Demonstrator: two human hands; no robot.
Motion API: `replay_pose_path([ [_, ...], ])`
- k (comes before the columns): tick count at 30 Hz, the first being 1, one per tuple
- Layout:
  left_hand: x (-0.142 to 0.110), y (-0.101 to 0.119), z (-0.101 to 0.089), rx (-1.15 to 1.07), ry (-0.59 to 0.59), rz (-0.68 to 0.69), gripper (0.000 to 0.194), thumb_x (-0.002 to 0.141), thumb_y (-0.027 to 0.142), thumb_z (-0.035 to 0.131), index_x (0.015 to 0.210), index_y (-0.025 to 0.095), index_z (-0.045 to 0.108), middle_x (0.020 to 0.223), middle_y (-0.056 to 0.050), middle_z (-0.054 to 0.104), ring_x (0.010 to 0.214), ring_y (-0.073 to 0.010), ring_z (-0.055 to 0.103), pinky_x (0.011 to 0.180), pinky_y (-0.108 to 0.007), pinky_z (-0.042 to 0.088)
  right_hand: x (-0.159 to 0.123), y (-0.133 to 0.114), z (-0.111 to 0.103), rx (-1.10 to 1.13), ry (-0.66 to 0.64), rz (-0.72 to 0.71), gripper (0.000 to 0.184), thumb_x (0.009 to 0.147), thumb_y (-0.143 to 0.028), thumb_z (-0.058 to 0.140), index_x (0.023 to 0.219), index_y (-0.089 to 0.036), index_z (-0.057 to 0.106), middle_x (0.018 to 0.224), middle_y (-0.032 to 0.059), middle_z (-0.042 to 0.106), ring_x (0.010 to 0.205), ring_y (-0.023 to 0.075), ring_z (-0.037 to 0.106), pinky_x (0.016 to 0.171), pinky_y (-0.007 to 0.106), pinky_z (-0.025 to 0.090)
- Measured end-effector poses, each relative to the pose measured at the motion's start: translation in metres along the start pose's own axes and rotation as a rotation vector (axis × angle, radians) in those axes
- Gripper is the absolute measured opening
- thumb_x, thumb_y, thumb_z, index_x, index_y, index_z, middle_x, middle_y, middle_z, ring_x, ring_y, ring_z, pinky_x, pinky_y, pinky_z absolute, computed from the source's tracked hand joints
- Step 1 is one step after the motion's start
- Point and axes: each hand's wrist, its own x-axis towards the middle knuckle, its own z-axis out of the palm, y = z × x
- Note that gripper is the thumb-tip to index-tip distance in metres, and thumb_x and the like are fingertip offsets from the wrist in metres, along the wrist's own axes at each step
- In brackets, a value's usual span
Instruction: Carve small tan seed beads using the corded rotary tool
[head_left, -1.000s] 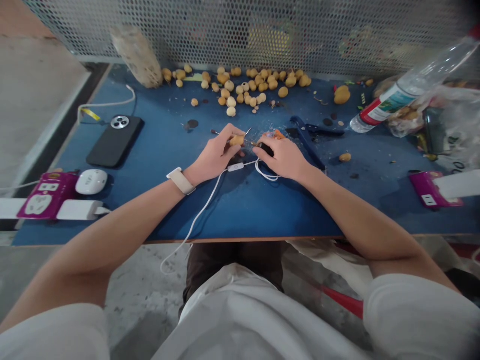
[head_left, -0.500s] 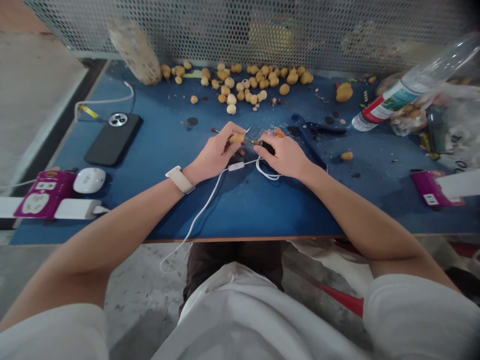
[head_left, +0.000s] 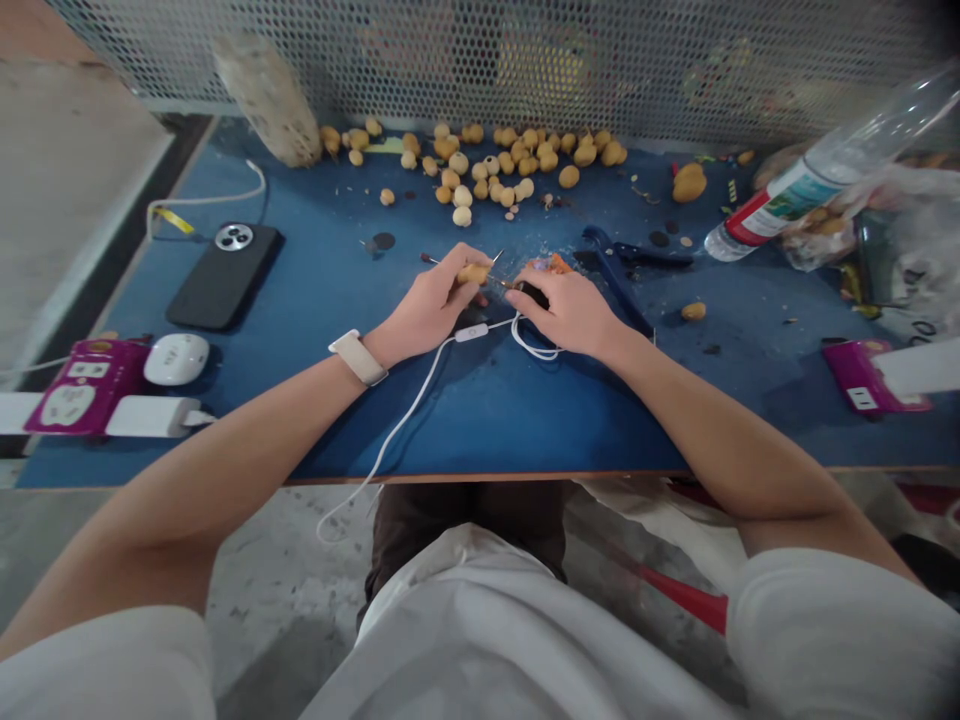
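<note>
My left hand point(head_left: 427, 308), wearing a pale-strapped watch point(head_left: 358, 358), is shut on a small tan round fruit or bead point(head_left: 472, 273). A thin metal pick point(head_left: 431, 259) crosses those fingers, its tip showing past them. My right hand point(head_left: 566, 315) grips a small black-handled tool point(head_left: 534, 293), whose thin metal tip points at the tan ball. Orange scraps point(head_left: 555, 265) lie just beyond my right fingers. Many similar tan balls point(head_left: 480, 170) are scattered further away on the blue table point(head_left: 480, 425).
A blue-handled pair of pliers point(head_left: 615, 280) lies right of my right hand. A black phone point(head_left: 223, 277), white cable point(head_left: 472, 333), white case point(head_left: 176, 359) and magenta power sockets point(head_left: 86, 400) are on the table. At the right are a plastic bottle point(head_left: 780, 205) and a clear bag point(head_left: 892, 225). A perforated metal screen point(head_left: 600, 60) stands behind.
My left hand has lifted the tan ball slightly. My right hand stays almost still, and the whole view has drifted a little.
</note>
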Motion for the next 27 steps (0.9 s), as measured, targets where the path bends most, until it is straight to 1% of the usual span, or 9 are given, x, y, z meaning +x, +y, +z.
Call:
replay_pose_path([
  [5,-0.0003,0.0004,-0.0007,0.035,-0.009,0.01,0.032,0.131,0.025,0.062,0.162,0.026,0.07,0.124,-0.006,0.09,0.113,-0.0227,0.093,0.106,-0.039,0.075,-0.0005,-0.0016,-0.0022,0.013,-0.002,-0.002,0.06,0.129,-0.071,0.055,0.136,-0.022,0.089,0.11,0.0157,0.09,0.102,0.038,0.081,0.091,0.045,0.054],
  [9,-0.0001,0.0008,-0.0006,0.046,-0.006,0.019,0.029,0.133,0.027,0.063,0.162,0.026,0.07,0.123,-0.006,0.09,0.111,-0.0216,0.094,0.104,-0.037,0.075,-0.001,-0.0023,-0.0037,0.01,-0.008,0.005,0.057,0.129,-0.069,0.056,0.136,-0.023,0.089,0.113,0.0157,0.091,0.102,0.0377,0.081,0.092,0.045,0.054],
  [13,0.0,0.0,-0.0001,0.05,-0.001,0.022,0.028,0.135,0.029,0.063,0.162,0.025,0.07,0.125,-0.007,0.09,0.111,-0.0215,0.094,0.103,-0.037,0.075,-0.0008,-0.0023,-0.004,0.012,-0.01,0.001,0.054,0.129,-0.066,0.057,0.136,-0.023,0.088,0.111,0.0148,0.09,0.101,0.0371,0.08,0.091,0.045,0.053],
  [17,0.0003,0.0003,-0.0007,0.033,-0.007,0.028,0.029,0.133,0.026,0.063,0.161,0.025,0.071,0.125,-0.007,0.09,0.111,-0.0213,0.094,0.105,-0.038,0.076,-0.0004,-0.0034,-0.0047,0.011,-0.018,0.007,0.05,0.129,-0.062,0.057,0.135,-0.022,0.088,0.11,0.0146,0.089,0.1,0.036,0.079,0.089,0.044,0.052],
  [23,0.0001,0.0031,-0.0019,0.046,-0.011,0.014,0.031,0.132,0.025,0.064,0.163,0.025,0.071,0.121,-0.006,0.09,0.112,-0.0218,0.094,0.106,-0.038,0.076,-0.0004,-0.0071,-0.0084,0.006,-0.049,0.034,0.047,0.129,-0.06,0.058,0.133,-0.023,0.087,0.11,0.0141,0.089,0.101,0.0359,0.079,0.09,0.044,0.051],
  [27,-0.0002,0.0033,-0.0017,0.064,-0.01,0.011,0.032,0.131,0.023,0.064,0.163,0.025,0.07,0.126,-0.007,0.09,0.113,-0.0225,0.094,0.106,-0.039,0.076,-0.0006,-0.0077,-0.0098,0.009,-0.054,0.025,0.047,0.129,-0.06,0.058,0.132,-0.023,0.086,0.11,0.0141,0.089,0.099,0.0353,0.079,0.09,0.044,0.051],
])
